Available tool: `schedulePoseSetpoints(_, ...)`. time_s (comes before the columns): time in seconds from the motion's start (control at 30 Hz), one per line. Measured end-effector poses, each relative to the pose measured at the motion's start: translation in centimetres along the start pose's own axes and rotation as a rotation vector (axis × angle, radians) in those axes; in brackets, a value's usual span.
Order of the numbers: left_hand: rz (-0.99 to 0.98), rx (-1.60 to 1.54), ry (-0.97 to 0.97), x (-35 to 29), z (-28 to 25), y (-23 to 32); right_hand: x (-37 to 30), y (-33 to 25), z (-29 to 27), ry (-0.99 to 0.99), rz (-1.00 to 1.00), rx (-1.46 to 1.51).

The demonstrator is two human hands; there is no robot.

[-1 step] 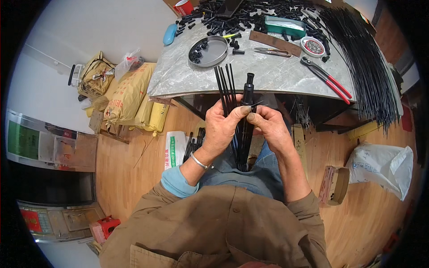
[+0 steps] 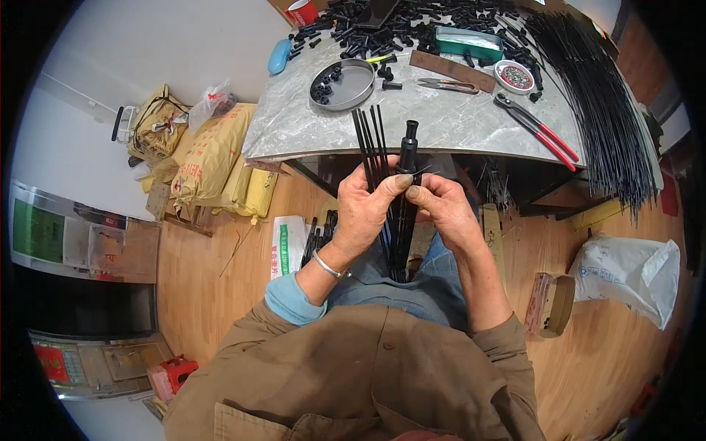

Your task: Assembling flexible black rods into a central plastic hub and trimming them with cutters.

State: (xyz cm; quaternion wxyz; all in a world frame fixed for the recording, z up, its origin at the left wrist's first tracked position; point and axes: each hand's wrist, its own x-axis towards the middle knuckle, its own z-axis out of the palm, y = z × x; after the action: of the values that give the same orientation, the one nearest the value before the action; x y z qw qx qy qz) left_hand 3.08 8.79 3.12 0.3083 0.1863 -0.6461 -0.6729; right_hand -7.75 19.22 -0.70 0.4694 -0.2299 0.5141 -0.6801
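Note:
Over my lap, in front of the table edge, both hands work close together. My left hand (image 2: pixel 365 208) is closed around a bundle of thin black rods (image 2: pixel 373 147), which fan out above the fingers and run down towards my lap. Just right of them stands a black tubular fitting (image 2: pixel 409 141) with a stepped, narrower top, upright between the two hands. My right hand (image 2: pixel 446 209) pinches at the base of this fitting, thumb tip near the left thumb. A thin dark strand (image 2: pixel 421 172) sticks out to the right there. The exact grip behind the thumbs is hidden.
On the grey table (image 2: pixel 287 125) lie a round metal tray (image 2: pixel 353 88) with black parts, snips (image 2: pixel 448 86), red-handled cutters (image 2: pixel 540 134), a small bowl (image 2: pixel 515 76) and many black fittings (image 2: pixel 412 29). Long black rods (image 2: pixel 610 110) overhang the right edge. Yellow sacks (image 2: pixel 213 158) stand left.

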Motion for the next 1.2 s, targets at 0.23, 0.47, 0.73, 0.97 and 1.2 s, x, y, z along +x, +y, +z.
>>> schedulePoseSetpoints(0.23,0.034,0.038,-0.022,0.2,-0.7,-0.5,0.2,0.1,0.1,-0.057,0.014,0.009)
schedulePoseSetpoints(0.47,-0.044,0.164,-0.103,1.1,-1.4,0.8,-0.6,-0.1,1.9,0.113,-0.147,-0.098)
schedulePoseSetpoints(0.73,-0.068,0.055,-0.141,1.2,-1.6,0.7,-1.3,-0.2,3.1,0.273,-0.340,-0.366)
schedulePoseSetpoints(0.97,-0.041,0.047,-0.143,0.8,-1.7,0.7,-0.7,-0.2,1.4,0.127,-0.115,-0.232)
schedulePoseSetpoints(1.2,-0.130,-0.050,-0.206,0.7,-1.8,0.6,0.1,-0.6,0.1,-0.070,0.040,-0.063)
